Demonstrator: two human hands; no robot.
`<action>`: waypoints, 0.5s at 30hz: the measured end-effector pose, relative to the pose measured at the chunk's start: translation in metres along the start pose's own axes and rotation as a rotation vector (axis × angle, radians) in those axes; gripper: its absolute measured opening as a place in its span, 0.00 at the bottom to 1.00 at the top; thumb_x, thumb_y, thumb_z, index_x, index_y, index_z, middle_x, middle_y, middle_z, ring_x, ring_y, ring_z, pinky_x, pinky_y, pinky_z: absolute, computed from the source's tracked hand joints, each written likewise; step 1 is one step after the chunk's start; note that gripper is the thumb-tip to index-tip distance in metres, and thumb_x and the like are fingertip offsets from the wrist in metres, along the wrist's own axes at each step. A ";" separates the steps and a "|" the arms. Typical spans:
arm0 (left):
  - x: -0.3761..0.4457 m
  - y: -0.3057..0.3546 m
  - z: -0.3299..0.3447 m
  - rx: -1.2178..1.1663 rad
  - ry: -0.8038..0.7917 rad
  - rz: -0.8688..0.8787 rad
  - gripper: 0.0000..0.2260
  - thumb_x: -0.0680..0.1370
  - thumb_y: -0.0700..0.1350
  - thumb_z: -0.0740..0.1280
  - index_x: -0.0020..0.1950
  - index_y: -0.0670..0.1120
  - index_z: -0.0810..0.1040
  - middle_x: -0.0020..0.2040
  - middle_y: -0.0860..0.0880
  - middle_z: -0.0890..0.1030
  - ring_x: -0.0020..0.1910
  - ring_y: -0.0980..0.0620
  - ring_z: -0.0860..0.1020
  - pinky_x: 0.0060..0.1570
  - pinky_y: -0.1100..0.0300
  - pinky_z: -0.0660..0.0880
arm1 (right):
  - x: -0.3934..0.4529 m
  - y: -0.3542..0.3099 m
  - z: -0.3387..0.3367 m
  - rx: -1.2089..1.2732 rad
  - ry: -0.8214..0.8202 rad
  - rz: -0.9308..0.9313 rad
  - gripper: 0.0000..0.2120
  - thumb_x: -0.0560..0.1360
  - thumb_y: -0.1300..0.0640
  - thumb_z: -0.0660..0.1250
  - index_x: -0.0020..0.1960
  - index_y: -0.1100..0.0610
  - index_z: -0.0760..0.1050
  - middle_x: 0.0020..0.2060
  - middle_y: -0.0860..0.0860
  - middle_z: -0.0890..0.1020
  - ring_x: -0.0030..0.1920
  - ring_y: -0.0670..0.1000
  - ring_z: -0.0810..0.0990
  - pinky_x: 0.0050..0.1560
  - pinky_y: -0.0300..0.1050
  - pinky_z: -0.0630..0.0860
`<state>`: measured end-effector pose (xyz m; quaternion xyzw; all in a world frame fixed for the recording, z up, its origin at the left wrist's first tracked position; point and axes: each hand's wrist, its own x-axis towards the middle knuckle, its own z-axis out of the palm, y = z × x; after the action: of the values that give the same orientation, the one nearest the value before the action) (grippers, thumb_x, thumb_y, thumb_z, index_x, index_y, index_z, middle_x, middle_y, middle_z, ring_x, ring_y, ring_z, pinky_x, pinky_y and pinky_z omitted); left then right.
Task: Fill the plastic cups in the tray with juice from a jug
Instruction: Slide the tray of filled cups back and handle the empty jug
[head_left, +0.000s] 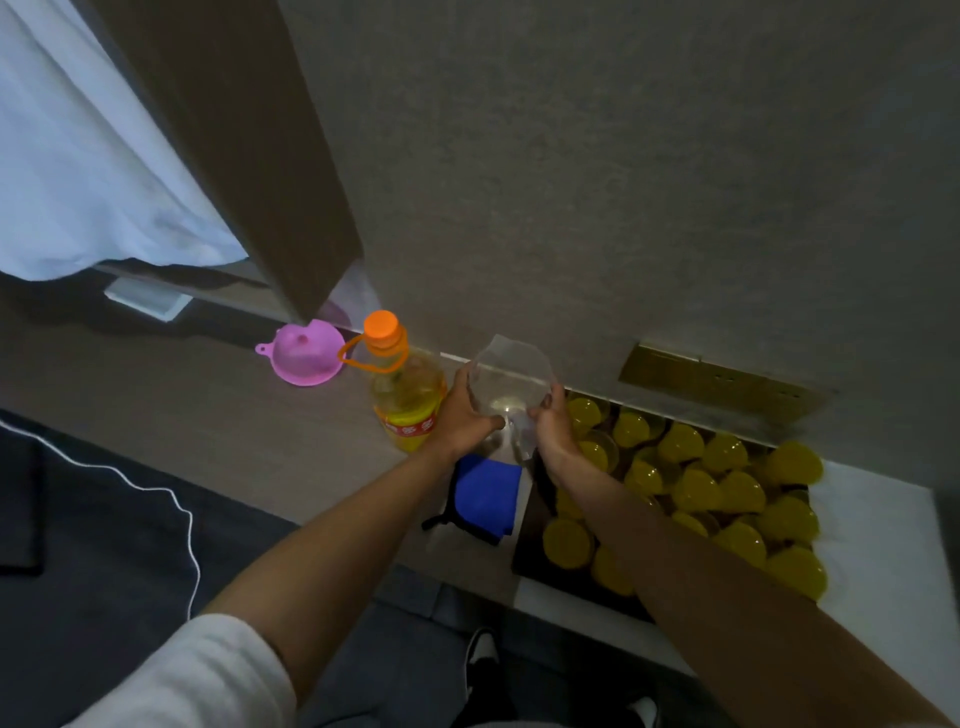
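Clear plastic jug (506, 387) stands upright, mouth upward, gripped by the left hand (462, 415) and right hand (553, 428). Juice-filled cups (691, 488) sit right of the right hand.

bare forearms, a white sleeve (208, 670) on the left arm, dark-and-white shoes (480, 649)
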<state>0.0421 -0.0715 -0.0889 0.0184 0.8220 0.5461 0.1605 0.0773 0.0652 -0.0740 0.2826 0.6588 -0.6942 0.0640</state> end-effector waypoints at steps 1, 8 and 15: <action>0.002 -0.002 -0.001 -0.003 0.001 0.003 0.41 0.70 0.33 0.75 0.78 0.49 0.59 0.60 0.59 0.72 0.63 0.56 0.72 0.48 0.78 0.72 | 0.001 0.000 0.001 -0.005 0.002 0.004 0.28 0.84 0.60 0.56 0.81 0.41 0.57 0.66 0.49 0.76 0.57 0.51 0.79 0.58 0.55 0.81; 0.012 -0.009 0.004 -0.045 0.010 0.006 0.45 0.69 0.35 0.76 0.80 0.53 0.57 0.69 0.54 0.75 0.69 0.55 0.74 0.66 0.56 0.75 | 0.009 -0.003 0.008 0.039 0.005 0.056 0.29 0.84 0.60 0.61 0.79 0.39 0.58 0.68 0.51 0.76 0.63 0.55 0.78 0.61 0.58 0.80; 0.029 -0.032 0.011 0.037 0.116 0.060 0.46 0.68 0.47 0.77 0.80 0.52 0.56 0.69 0.54 0.76 0.70 0.53 0.74 0.68 0.46 0.74 | 0.002 -0.012 0.003 -0.021 0.003 0.036 0.31 0.84 0.61 0.58 0.82 0.42 0.52 0.64 0.51 0.76 0.49 0.50 0.79 0.54 0.58 0.82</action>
<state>0.0227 -0.0684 -0.1292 0.0141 0.8390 0.5355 0.0957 0.0686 0.0643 -0.0643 0.2947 0.6610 -0.6857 0.0782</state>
